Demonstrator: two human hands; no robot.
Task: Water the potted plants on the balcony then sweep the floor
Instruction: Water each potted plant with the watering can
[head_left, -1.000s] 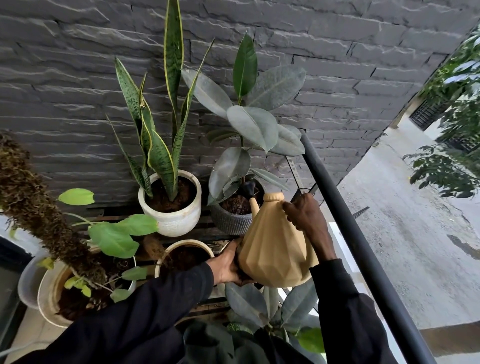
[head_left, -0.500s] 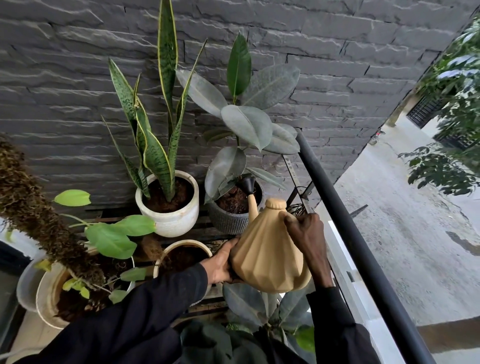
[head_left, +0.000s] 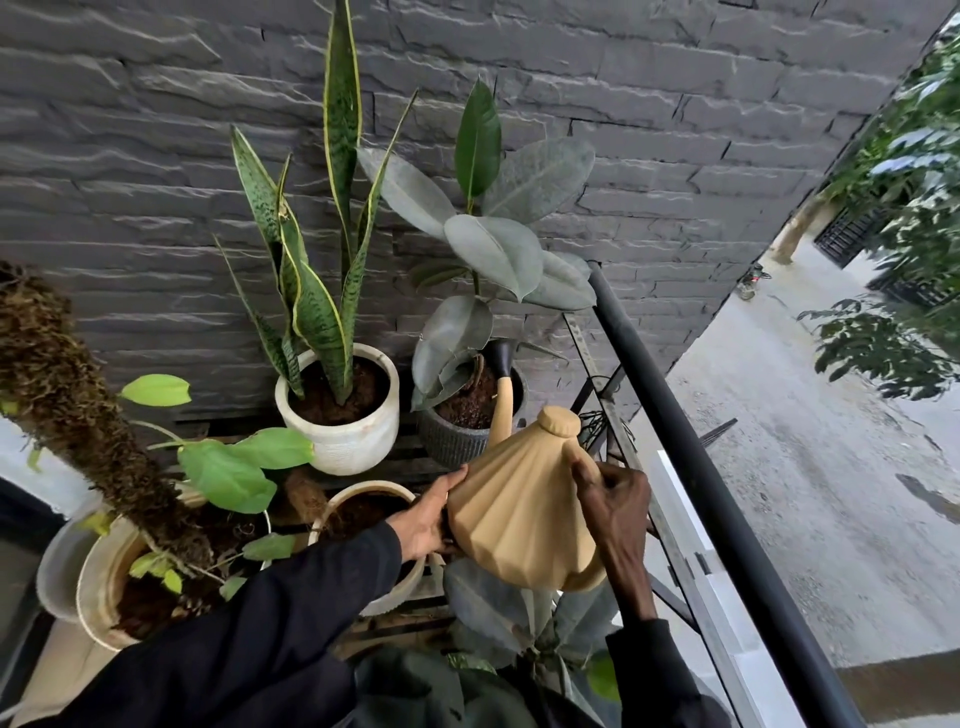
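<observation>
Item count: one watering can (head_left: 514, 519), with the fingers of two hands on it (left hand (head_left: 423, 525), right hand (head_left: 618, 504)). Pots showing soil: four.
- white pot (head_left: 343, 441) and dark ribbed pot (head_left: 452, 447), beyond the fingers
- cream pot (head_left: 363, 487), just left of them
- large cream pot (head_left: 96, 587), far left

Moss pole (head_left: 78, 415): one.

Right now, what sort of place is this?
Probably a home balcony above street level: a potted snake plant stands against a dark stone wall, and a black railing overlooks a paved lane below.
</observation>
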